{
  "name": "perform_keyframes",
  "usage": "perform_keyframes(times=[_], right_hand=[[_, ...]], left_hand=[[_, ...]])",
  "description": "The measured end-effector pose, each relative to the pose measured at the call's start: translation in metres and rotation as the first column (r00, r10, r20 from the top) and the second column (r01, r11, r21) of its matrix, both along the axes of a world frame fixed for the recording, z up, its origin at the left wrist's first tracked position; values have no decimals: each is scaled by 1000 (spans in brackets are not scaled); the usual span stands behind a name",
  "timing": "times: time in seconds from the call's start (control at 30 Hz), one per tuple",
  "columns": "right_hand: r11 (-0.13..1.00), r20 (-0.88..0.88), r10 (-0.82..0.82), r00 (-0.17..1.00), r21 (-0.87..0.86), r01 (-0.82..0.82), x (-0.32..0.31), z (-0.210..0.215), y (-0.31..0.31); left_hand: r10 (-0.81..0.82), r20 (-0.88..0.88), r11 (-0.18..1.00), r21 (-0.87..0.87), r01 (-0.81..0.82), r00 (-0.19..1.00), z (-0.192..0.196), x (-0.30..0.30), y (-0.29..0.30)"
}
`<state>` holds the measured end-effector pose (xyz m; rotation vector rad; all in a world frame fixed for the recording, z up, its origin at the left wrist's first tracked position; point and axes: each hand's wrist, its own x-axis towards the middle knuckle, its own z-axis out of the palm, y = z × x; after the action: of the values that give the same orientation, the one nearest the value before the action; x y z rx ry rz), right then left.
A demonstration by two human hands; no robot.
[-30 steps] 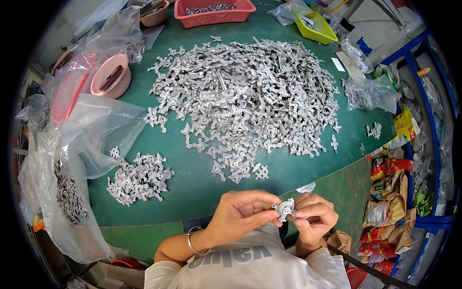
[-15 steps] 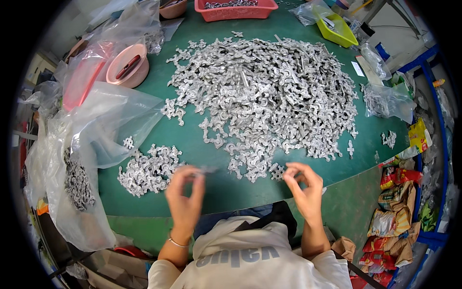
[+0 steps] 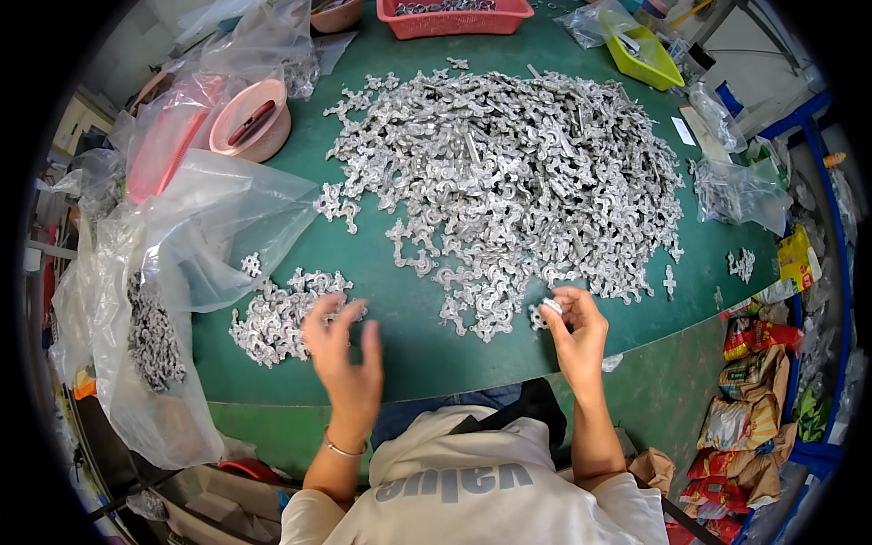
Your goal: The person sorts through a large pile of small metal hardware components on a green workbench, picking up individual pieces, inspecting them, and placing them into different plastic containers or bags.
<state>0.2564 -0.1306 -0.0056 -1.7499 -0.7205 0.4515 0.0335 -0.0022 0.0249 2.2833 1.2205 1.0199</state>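
Note:
A broad heap of small grey cross-shaped metal pieces point(image 3: 527, 173) covers the middle of the green table. Close to its near edge, my right hand point(image 3: 579, 336) pinches one metal piece point(image 3: 550, 307) between thumb and fingers. Another piece seems to lie just beneath it, though the fingers make this hard to separate. My left hand point(image 3: 345, 356), slightly blurred, has its fingers apart and nothing visible in them. It is at the right edge of a smaller pile of similar pieces point(image 3: 277, 320).
Clear plastic bags point(image 3: 232, 204) spread over the table's left side, beside a pink bowl point(image 3: 272, 136) with a red-handled tool. A red tray point(image 3: 454, 24) and a yellow-green basket point(image 3: 647, 59) stand at the back. Packets point(image 3: 740, 422) line the right side.
My left hand has opened and moved slightly up toward the small pile; the blurred piece at its fingertips is gone from them. My right hand now pinches a piece. The view has shifted slightly.

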Motion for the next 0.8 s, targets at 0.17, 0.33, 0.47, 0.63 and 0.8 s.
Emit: perform_keyframes(times=[0.17, 0.33, 0.47, 0.63, 0.8], right_hand=[[983, -475, 148, 867, 166, -76, -14, 25, -4], [951, -567, 300, 767, 244, -191, -31, 34, -6], [933, -487, 352, 799, 250, -258, -33, 30, -8], [965, -320, 263, 910, 99, -244, -25, 26, -4], [959, -268, 284, 921, 70, -275, -29, 19, -2]], left_hand=[[-319, 459, 684, -494, 536, 829, 4, 39, -34], [-139, 653, 371, -663, 650, 745, 2, 55, -45], [28, 684, 201, -718, 666, 729, -5, 46, -38], [186, 590, 661, -667, 344, 786, 4, 3, 21], [471, 852, 846, -510, 154, 230, 6, -63, 124]])
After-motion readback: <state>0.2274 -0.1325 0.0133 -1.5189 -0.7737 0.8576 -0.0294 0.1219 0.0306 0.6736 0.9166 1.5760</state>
